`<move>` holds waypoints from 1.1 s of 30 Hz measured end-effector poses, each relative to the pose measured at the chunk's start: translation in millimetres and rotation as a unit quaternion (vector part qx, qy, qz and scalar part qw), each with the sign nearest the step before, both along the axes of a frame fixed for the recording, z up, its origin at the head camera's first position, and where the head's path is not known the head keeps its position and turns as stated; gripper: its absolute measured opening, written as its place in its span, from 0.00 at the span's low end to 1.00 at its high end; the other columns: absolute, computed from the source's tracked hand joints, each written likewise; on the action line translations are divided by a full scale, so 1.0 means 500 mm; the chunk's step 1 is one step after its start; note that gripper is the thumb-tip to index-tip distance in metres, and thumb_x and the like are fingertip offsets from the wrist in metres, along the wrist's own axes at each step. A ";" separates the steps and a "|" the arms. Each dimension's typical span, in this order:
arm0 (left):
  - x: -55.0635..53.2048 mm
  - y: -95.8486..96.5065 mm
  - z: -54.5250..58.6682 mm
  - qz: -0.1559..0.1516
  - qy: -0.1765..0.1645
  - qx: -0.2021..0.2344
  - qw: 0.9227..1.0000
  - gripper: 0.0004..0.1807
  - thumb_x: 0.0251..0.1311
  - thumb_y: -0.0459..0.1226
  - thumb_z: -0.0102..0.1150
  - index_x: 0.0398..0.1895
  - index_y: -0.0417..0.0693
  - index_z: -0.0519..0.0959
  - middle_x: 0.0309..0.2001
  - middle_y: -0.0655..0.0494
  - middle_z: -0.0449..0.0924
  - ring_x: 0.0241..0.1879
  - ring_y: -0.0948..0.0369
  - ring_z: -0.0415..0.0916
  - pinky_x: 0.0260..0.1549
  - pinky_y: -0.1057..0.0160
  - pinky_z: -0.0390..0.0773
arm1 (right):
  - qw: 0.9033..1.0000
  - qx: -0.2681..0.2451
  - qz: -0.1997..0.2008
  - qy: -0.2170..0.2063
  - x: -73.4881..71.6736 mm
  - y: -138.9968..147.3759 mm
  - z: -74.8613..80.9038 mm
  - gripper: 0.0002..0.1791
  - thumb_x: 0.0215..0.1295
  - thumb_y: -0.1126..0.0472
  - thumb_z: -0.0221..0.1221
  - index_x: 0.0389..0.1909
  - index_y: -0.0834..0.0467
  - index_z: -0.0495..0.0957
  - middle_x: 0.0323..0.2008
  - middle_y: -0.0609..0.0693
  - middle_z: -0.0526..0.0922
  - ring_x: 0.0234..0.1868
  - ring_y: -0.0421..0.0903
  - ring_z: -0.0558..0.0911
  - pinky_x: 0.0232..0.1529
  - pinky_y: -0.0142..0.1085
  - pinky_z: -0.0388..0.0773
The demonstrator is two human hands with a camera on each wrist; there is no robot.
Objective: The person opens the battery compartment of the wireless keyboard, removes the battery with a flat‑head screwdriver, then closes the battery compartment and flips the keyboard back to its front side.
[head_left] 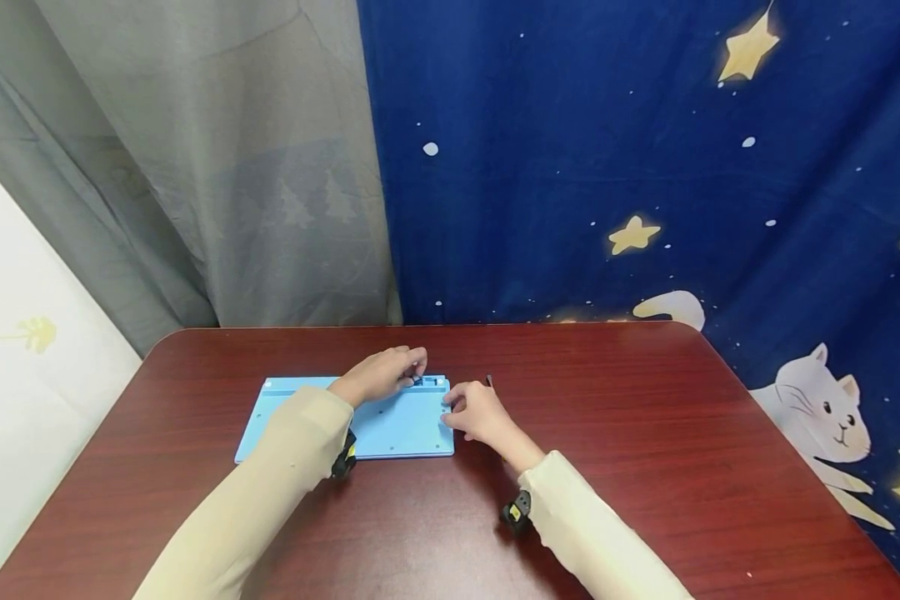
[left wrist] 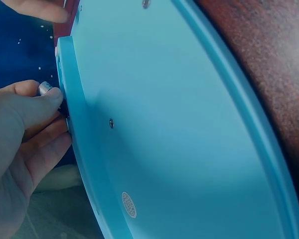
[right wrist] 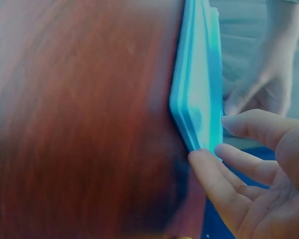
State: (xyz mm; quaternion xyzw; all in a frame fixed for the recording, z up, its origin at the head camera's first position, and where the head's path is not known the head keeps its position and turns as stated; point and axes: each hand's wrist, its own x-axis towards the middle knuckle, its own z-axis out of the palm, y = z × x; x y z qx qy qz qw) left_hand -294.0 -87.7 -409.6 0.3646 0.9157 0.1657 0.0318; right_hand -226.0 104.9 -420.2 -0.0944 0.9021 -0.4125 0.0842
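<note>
A light blue keyboard [head_left: 401,429] lies face down on the table, its screwed underside up and its raised strip along the far edge. My left hand [head_left: 382,375] is over that strip, close to an open slot [head_left: 431,382] near the right end. In the left wrist view, its thumb and index finger pinch a small silver cylinder [left wrist: 45,88] that looks like a battery. My right hand [head_left: 483,412] is at the keyboard's right end, with loosely bent fingertips [right wrist: 198,157] touching the edge. My left hand partly covers the slot.
The keyboard rests on a dark red wooden table [head_left: 607,400]. Just beyond my right hand, a small thin black object [head_left: 489,381] is partly hidden. Grey [head_left: 270,167] and blue starry curtains [head_left: 532,167] hang behind the table's far edge.
</note>
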 end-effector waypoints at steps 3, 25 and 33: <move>-0.001 -0.003 -0.004 0.002 0.002 0.013 1.000 0.11 0.58 0.29 0.57 0.34 0.52 0.68 0.30 0.60 0.68 0.34 0.60 0.68 0.35 0.62 0.70 | 1.000 0.021 -0.014 0.007 -0.005 -0.014 -0.012 0.15 0.50 0.66 0.66 0.40 0.65 0.78 0.25 0.52 0.76 0.17 0.42 0.75 0.17 0.32 0.74; -0.022 -0.014 0.010 -0.013 -0.007 0.126 0.992 0.09 0.56 0.24 0.57 0.34 0.41 0.69 0.32 0.52 0.72 0.33 0.59 0.69 0.36 0.61 0.72 | 0.995 -0.058 -0.068 -0.048 -0.010 -0.021 -0.022 0.15 0.46 0.73 0.67 0.37 0.64 0.78 0.31 0.58 0.75 0.22 0.45 0.77 0.23 0.36 0.78; -0.025 -0.039 0.022 0.031 -0.012 0.085 0.996 0.08 0.56 0.24 0.56 0.34 0.43 0.71 0.32 0.54 0.71 0.33 0.58 0.68 0.36 0.61 0.72 | 0.995 -0.055 -0.075 -0.046 -0.008 -0.021 -0.023 0.15 0.46 0.73 0.67 0.37 0.64 0.79 0.31 0.56 0.75 0.24 0.45 0.78 0.23 0.36 0.78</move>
